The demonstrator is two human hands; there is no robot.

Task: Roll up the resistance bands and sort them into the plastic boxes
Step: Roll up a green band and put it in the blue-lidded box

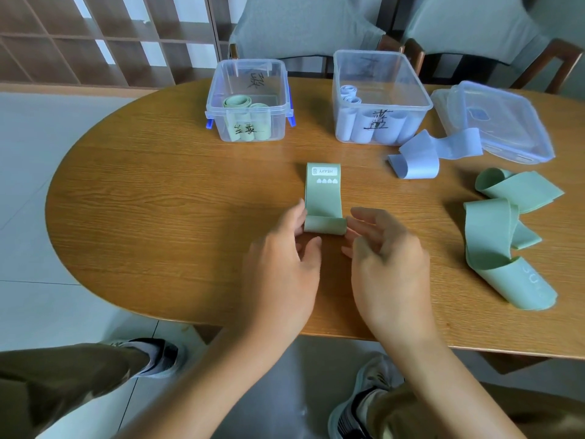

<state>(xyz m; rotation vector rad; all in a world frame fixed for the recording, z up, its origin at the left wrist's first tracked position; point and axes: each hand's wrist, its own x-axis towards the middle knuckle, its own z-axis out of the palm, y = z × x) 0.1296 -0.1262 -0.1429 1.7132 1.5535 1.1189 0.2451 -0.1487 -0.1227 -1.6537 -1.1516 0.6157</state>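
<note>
Oval wooden table [158, 191], light brown with visible grain, rounded end on the left. Behind it, two dark wooden chairs [414, 55], backs draped in pale grey-blue fabric covers [300, 23]; the right chair's frame also shows at the far right edge. Upper left: brown lattice screen [79, 39] with bright light coming through the gaps. Floor is pale glossy tile [41, 191] with thin grout lines. Bottom of view: olive-brown trousers [57, 375] on both legs, and grey-and-black sneakers [158, 356], one under the table edge left, one lower centre.
</note>
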